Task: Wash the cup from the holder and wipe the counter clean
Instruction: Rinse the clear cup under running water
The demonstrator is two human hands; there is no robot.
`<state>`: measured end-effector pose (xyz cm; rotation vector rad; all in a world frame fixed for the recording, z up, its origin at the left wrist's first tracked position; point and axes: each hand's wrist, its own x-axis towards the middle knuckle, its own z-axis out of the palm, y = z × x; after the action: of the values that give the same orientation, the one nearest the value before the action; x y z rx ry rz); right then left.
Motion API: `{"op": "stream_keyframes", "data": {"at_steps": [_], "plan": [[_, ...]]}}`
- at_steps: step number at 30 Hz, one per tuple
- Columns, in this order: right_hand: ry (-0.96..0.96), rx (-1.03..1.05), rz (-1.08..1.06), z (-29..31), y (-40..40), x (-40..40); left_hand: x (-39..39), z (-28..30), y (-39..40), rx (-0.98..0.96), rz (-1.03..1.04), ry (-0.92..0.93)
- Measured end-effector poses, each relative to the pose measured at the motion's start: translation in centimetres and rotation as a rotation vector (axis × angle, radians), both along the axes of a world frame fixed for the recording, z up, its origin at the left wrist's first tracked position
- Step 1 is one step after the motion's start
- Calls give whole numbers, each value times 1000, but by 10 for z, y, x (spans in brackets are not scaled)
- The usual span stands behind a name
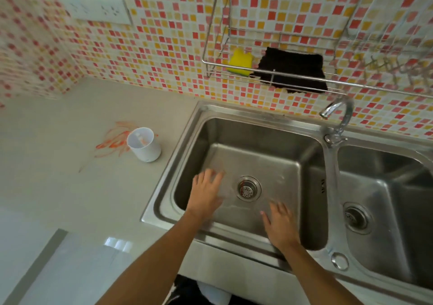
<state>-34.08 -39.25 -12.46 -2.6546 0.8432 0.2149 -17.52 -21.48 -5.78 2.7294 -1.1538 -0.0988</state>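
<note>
A white cup (144, 144) stands upright on the grey counter (70, 187), left of the sink, with an orange smear inside it. Orange scribbled stains (112, 140) mark the counter just behind and left of the cup. My left hand (206, 193) hovers over the left basin (253, 164), fingers spread, holding nothing. Over the same basin's front part, my right hand (280, 225) is also spread and empty. A yellow sponge (240, 63) and a black cloth (293, 71) lie in the wire rack (269, 47) on the wall above the sink.
A curved tap (339, 117) stands between the left basin and a right basin (386, 199). Drains sit in both basins. A wall socket (96, 8) is at the upper left on the mosaic tiles. The floor shows at the lower left.
</note>
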Motion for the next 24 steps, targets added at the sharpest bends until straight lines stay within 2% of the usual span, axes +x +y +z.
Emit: {"op": "stream_keyframes", "data": {"at_steps": [6,9,13,18,24], "plan": [[-48,34,-129,4,28,8,24,10,53,-404,156,406],[-133,91,-228,10,42,24,32,24,75,-633,237,477],[-254,196,-335,17,71,61,47,38,106,-797,407,487],[-444,338,-238,33,120,130,82,41,166,-801,521,388],[-528,477,-119,69,179,228,127,31,236,-689,579,288]]}}
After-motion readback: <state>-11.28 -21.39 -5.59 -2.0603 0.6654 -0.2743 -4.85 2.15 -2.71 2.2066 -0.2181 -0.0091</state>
